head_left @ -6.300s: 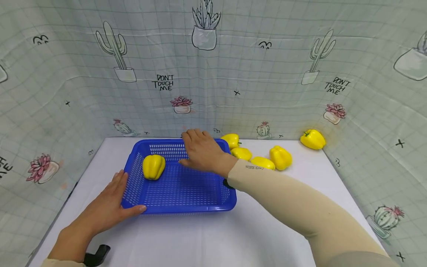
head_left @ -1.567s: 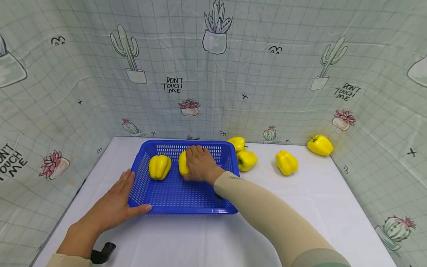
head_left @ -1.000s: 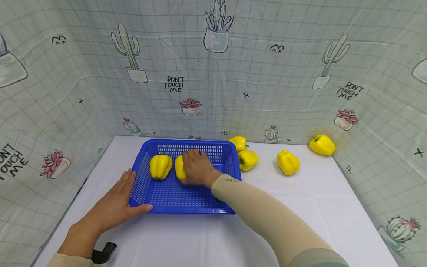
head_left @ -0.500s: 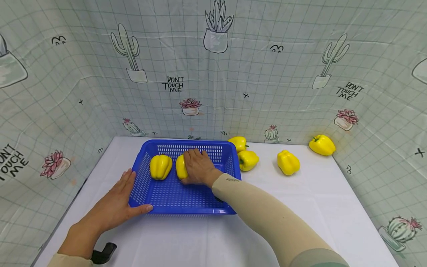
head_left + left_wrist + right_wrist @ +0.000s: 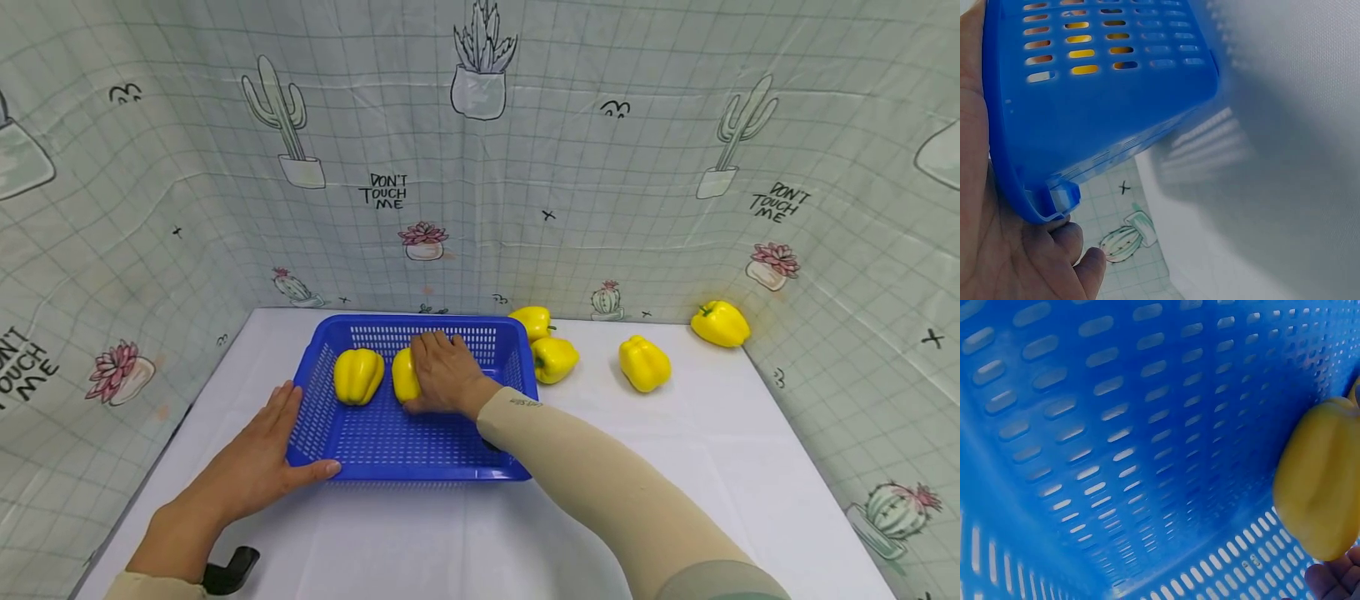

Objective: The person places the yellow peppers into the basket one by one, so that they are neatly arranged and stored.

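A blue perforated plastic basket [image 5: 412,473] stands on the table. Inside it, toward the left, lies a yellow bell pepper [image 5: 358,377]. My right hand [image 5: 447,375] reaches into the basket and grips another yellow bell pepper [image 5: 405,375] to the right of the first. The hand covers much of that pepper in the head view; the right wrist view shows the held pepper [image 5: 1319,481] low in the basket, fingertips at its lower end. My left hand [image 5: 251,454] rests against the basket's front left corner, fingers straight along the left rim and thumb on the front rim.
Behind and right of the basket lie more yellow bell peppers: a back one [image 5: 532,322], one in front of it [image 5: 557,360], one further right [image 5: 645,363] and one in the far right corner [image 5: 720,323]. A patterned curtain [image 5: 555,167] encloses the white table [image 5: 570,500].
A pepper from the group right of the basket is now inside it, in my right hand. That hand has since shifted slightly left with it. My left hand stays at the basket's corner.
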### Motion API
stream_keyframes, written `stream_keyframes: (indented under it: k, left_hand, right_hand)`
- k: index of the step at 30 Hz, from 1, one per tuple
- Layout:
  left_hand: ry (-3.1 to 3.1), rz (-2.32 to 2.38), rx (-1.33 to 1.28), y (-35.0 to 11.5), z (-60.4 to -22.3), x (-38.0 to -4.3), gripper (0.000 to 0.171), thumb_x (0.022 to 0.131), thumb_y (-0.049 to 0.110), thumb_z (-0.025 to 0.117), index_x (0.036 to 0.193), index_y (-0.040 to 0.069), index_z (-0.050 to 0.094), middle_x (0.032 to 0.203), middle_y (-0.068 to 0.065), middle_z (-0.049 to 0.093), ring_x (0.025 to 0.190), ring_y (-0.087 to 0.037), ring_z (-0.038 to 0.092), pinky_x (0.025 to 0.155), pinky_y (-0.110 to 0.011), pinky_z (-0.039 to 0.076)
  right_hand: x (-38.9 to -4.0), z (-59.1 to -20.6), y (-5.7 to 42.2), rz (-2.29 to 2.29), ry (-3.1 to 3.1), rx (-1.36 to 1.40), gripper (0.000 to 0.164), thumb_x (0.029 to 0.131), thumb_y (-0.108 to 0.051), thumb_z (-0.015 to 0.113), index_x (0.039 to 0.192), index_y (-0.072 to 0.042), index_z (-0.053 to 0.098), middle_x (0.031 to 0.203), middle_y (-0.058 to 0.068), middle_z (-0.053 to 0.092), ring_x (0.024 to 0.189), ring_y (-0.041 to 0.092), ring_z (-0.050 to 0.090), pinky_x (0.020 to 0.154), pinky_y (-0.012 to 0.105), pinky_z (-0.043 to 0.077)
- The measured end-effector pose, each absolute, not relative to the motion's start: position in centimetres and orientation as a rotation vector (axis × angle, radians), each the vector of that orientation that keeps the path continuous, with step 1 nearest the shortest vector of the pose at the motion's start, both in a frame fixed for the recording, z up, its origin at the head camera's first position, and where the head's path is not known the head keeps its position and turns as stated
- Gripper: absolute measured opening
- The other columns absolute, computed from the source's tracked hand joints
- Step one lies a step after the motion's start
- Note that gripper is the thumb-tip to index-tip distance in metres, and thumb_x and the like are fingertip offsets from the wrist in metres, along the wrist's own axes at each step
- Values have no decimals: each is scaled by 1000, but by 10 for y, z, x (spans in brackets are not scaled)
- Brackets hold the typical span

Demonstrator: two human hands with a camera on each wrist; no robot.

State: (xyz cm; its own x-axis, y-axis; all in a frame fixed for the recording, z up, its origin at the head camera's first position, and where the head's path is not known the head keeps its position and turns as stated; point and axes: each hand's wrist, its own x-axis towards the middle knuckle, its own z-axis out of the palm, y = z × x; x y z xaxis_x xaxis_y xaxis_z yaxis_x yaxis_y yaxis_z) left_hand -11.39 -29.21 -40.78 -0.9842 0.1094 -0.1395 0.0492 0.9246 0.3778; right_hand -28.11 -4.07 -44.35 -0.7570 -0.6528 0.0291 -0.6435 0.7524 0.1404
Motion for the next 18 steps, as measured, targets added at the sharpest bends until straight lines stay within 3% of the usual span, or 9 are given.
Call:
stream_keyframes:
  k: [9, 18]
  left_hand:
    - [2941, 541, 134, -293, -410, -114, 134, 84, 76, 72, 165, -9, 8, 172, -35, 9, 156, -58, 17, 119, -76, 24]
    - [2931, 560, 144, -292, -409, -113, 136, 83, 78, 71, 165, -8, 6, 172, -35, 7, 157, -56, 14, 120, -77, 22]
  right_hand:
    - [-279, -435, -33, -232, -2846, 1073, 95, 85, -80, 64, 143, -9, 46, 134, 7, 58, 120, 24, 56, 103, 43, 51]
    - [-278, -425, -25, -246, -2838, 1061, 90, 86, -83, 61, 137, -10, 47, 128, 6, 57, 112, 23, 54, 95, 40, 50]
